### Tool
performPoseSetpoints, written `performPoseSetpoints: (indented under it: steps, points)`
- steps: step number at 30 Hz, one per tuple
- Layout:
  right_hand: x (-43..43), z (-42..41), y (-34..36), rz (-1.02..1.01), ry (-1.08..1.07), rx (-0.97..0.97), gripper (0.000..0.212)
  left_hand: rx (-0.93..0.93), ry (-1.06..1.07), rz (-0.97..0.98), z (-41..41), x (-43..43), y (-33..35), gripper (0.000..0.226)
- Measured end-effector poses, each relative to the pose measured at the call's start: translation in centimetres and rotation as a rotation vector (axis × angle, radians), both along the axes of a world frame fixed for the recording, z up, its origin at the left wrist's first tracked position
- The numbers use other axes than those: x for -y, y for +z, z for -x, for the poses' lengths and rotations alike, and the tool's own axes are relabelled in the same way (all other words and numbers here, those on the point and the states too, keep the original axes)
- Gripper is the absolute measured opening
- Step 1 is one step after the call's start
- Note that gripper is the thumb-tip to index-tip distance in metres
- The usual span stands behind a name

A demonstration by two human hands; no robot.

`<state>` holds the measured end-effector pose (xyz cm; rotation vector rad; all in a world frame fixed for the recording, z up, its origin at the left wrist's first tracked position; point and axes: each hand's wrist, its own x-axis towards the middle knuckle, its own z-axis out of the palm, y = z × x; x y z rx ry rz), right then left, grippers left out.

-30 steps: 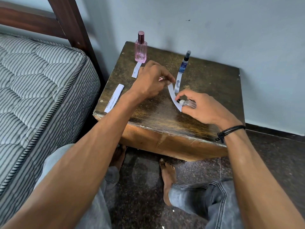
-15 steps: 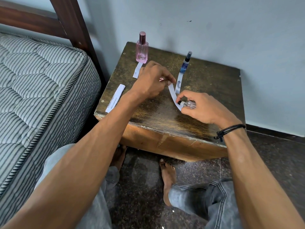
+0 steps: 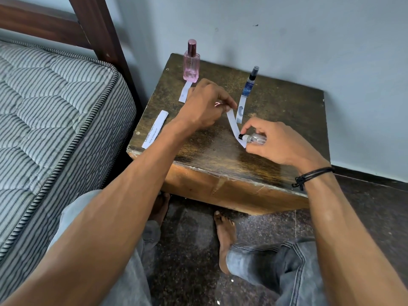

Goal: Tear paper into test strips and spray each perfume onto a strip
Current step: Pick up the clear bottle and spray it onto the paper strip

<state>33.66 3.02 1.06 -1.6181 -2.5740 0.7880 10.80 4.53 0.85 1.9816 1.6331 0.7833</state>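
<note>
Clear vial aimed at a held test strip

The left hand (image 3: 205,107) pinches the top of the paper strip (image 3: 234,127), keeping it slanted over the wooden table (image 3: 287,111); the right hand (image 3: 269,140) grips the clear spray vial (image 3: 254,138) sideways, nozzle touching the strip's lower end, evidently to catch the spray.

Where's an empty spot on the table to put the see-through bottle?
The middle is crowded: left hand, right hand, held strip. The table is bare right of the blue bottle, up to its right edge, and along the front edge, nearer than both hands.
</note>
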Motion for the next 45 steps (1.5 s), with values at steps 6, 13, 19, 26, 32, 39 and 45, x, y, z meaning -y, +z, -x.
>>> performPoseSetpoints:
  steps: [6,13,19,26,32,39,45]
  points:
    - [0.1,-1.5,1.1,0.130,-0.032,-0.056,0.026,-0.002,0.010,0.003,0.0,-0.1,0.0,0.017]
    - [0.0,-2.2,1.0,0.034,-0.156,-0.319,0.034,-0.014,0.010,-0.040,-0.2,0.0,-0.2,0.021]
    - [-0.4,-2.1,0.2,-0.108,-0.197,-0.410,0.044,-0.102,-0.027,-0.131,-0.8,0.1,-0.9,0.020]
    - [-1.0,-2.2,-0.2,-0.127,-0.226,-0.565,0.032,-0.156,0.021,-0.132,-0.7,-0.1,-1.3,0.021]
    - [-1.1,-2.1,-0.7,-0.071,-0.218,-0.615,0.029,-0.169,0.041,-0.117,-0.7,-0.1,-1.4,0.021]
    - [-1.2,-1.7,-0.6,-0.044,-0.222,-0.629,0.028,-0.152,0.093,-0.099,0.0,-0.1,-0.5,0.015]
    - [-1.3,-2.0,-0.5,0.000,-0.226,-0.654,0.030,-0.148,0.004,0.010,0.7,-0.1,0.4,0.029]
